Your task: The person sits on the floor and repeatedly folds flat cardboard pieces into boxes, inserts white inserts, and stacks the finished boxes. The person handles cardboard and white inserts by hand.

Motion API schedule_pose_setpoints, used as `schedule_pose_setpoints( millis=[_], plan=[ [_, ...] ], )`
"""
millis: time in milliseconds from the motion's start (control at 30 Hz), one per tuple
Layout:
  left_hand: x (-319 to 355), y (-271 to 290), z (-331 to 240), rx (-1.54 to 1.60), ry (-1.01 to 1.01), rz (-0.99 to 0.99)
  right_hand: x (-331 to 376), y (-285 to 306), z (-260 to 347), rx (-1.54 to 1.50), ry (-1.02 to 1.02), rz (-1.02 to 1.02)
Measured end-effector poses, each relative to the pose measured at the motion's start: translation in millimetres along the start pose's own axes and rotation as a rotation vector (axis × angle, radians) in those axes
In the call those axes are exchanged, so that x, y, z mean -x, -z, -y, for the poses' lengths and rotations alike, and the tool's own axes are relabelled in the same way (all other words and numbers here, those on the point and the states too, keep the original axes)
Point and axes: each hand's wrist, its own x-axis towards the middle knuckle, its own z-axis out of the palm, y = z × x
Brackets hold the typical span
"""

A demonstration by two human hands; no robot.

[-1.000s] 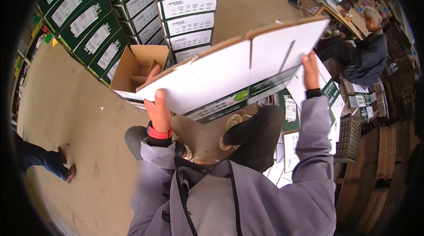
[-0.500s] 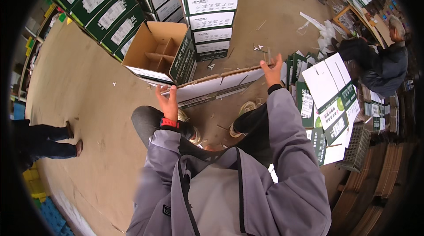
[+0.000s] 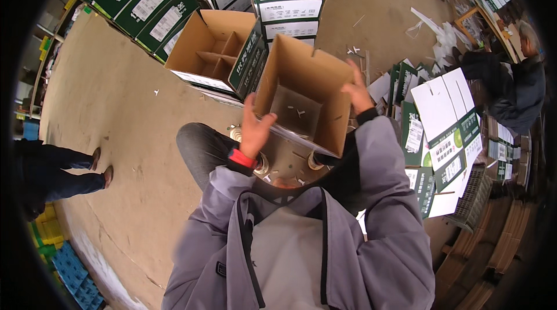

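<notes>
Between my knees I hold a cardboard carton [image 3: 288, 69], brown inside and spread into a square sleeve. Its bottom is open, and scraps on the floor show through it. My left hand [image 3: 255, 128] grips the near left corner, a red band on the wrist. On the opposite side my right hand [image 3: 358, 90] holds the right wall near its top edge. Just left of the carton stands a green and white box [image 3: 248, 65] with brown cardboard dividers [image 3: 223, 56] inside.
Stacked green and white boxes [image 3: 290, 10] rise ahead and to the left. Flattened cartons [image 3: 447, 112] lie in a pile at my right, beside a grey crate [image 3: 469, 197]. A seated person [image 3: 510, 92] is at far right; another person's legs [image 3: 67, 168] show at left.
The carton was flat between my hands and is now opened into a square sleeve. My hands have come closer together, the left one moving right. The view has shifted slightly.
</notes>
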Motion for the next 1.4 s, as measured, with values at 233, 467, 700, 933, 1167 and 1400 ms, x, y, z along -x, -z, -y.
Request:
schedule_pose_setpoints(
  millis=[233, 467, 700, 933, 1167, 1400],
  plan=[
    [14.8, 9.6, -36.3, -0.850, -0.565, -0.107, -16.2, -9.7, -39.4, 0.467, 0.085, -0.131],
    [1.1, 34.7, -53.8, -0.878, -0.713, 0.548, -18.3, -16.5, -47.1, 0.401, 0.068, -0.224],
    [9.9, 9.6, -48.5, -1.073, -0.567, 0.328, -20.4, -24.2, -42.8, 0.334, 0.064, -0.231],
    [9.5, 6.8, -40.5, -1.058, -0.552, 0.297, -18.2, -26.7, -43.6, 0.321, 0.038, -0.251],
    [10.1, 9.7, -46.8, -1.078, -0.509, 0.338, -19.4, -25.1, -49.8, 0.349, 0.077, -0.281],
    [-12.8, 10.3, -55.2, -0.591, -0.282, 0.261, -16.1, -26.5, -53.0, 0.379, 0.100, -0.383]
  ],
)
